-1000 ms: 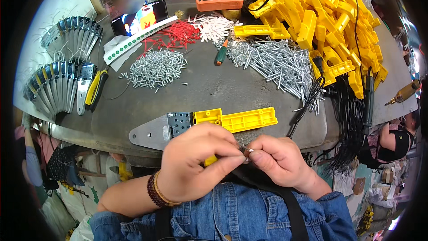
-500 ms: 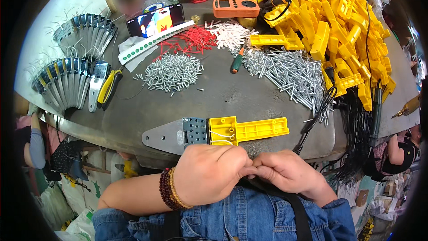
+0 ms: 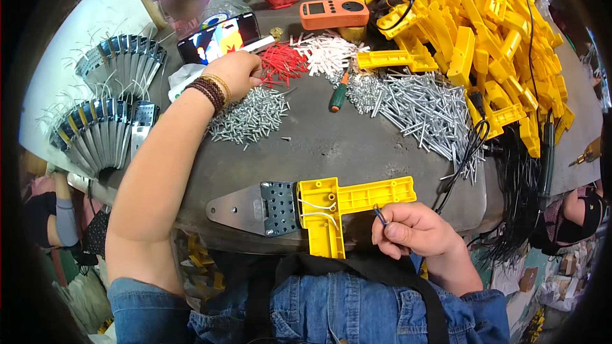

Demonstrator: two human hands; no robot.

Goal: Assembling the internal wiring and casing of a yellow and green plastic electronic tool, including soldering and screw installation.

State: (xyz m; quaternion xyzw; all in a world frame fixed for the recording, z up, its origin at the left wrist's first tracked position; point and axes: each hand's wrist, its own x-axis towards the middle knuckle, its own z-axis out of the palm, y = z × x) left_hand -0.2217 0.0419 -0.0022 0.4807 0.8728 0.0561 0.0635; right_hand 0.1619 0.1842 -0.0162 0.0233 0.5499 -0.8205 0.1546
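Starting far left: got two fans of metal plates (image 3: 95, 130) with wispy white wires poking out. Next over, a phone (image 3: 220, 39) propped up with its screen lit. Right below, seeing the left hand (image 3: 233, 75), bracelets on the wrist, stretched out to the left edge of some loose red sleeves (image 3: 285, 64), just above a heap of short silver screws (image 3: 248, 118). Fingers curled in; can't tell if pinching anything. Down near the front edge of the counter (image 3: 331, 146), got a tapered metal plate (image 3: 254, 210) butted up to a yellow plastic handle shell (image 3: 350, 199), lying open side up with two white leads (image 3: 317, 206) inside. Further back, an orange meter (image 3: 333, 14) and a green screwdriver (image 3: 338, 97). Then the right hand (image 3: 417, 232), just below the handle end, thumb and index finger pinching a thin dark piece (image 3: 380, 216), too small to identify. Past that, long silver bolts (image 3: 427, 111), a big pile of yellow shells (image 3: 472, 32), and bundled black cables (image 3: 513, 204) hanging at the right.
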